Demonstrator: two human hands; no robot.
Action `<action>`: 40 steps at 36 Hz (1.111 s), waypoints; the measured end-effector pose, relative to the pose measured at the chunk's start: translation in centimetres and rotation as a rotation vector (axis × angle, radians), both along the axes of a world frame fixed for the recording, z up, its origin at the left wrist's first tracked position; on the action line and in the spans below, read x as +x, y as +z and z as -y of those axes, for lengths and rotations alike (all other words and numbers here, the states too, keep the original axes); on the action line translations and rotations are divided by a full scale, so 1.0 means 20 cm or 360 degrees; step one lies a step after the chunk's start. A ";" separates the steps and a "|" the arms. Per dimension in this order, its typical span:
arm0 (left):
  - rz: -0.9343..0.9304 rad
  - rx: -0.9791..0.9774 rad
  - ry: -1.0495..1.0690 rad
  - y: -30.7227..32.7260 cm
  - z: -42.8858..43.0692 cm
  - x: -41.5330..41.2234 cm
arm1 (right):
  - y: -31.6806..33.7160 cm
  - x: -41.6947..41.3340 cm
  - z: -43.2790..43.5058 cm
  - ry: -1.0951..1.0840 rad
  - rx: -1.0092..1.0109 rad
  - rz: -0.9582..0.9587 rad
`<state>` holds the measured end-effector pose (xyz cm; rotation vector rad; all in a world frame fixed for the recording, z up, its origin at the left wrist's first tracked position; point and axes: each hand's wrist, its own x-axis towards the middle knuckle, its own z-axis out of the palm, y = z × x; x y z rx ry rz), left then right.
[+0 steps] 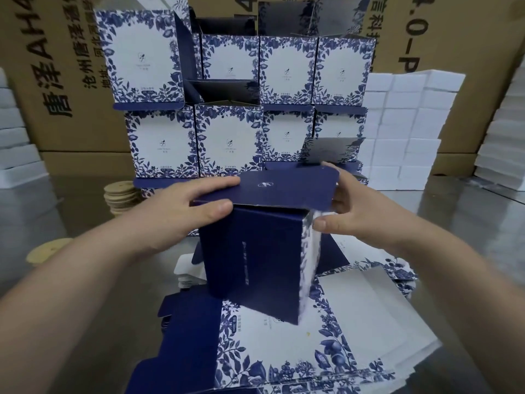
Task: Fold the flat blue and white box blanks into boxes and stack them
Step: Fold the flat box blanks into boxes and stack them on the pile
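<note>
Two hands hold one folded box [255, 265] upright over the near stack of flat blanks [284, 351]. Its navy side faces near and its floral white side faces right. I cannot tell whether its lower corner touches the blanks.

Left hand [187, 206]: the fingers lie along the top of the navy lid flap [272, 189] and the thumb curls under its near-left edge, pinching the flap.

Right hand [358, 206]: the thumb presses the floral side just below the flap. The fingers curl round the flap's right edge, gripping it.

The flap sits roughly level over the box mouth.

Far, directly behind: folded boxes [227, 137] stacked in rows, several flaps open. Right of them are white foam blocks [403, 123]. Left is a pile of round tan discs [122, 197].

Surface: shiny metal table [85, 194]. Back wall: brown printed cartons [56, 81].
</note>
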<state>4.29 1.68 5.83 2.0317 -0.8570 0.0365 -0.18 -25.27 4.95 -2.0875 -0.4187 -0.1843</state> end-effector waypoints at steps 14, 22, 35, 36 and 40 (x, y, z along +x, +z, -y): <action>0.0268 -0.0106 0.0960 -0.04 0.06 0.06 | 0.04 -0.05 -0.04 -0.0210 -0.0297 0.0192; -0.0036 -0.0342 0.0805 -0.01 0.08 0.01 | 0.06 -0.08 -0.06 -0.0224 -0.0564 0.0329; 0.0035 -0.0620 0.0740 -0.23 0.19 0.03 | 0.08 -0.12 -0.11 -0.0316 -0.0794 0.0559; 0.0051 -0.0650 0.0724 -0.27 0.20 0.02 | 0.07 -0.12 -0.12 -0.0320 -0.0811 0.0569; 0.0090 -0.0540 0.0703 -0.39 0.25 0.00 | 0.07 -0.12 -0.13 -0.0275 -0.0831 0.0688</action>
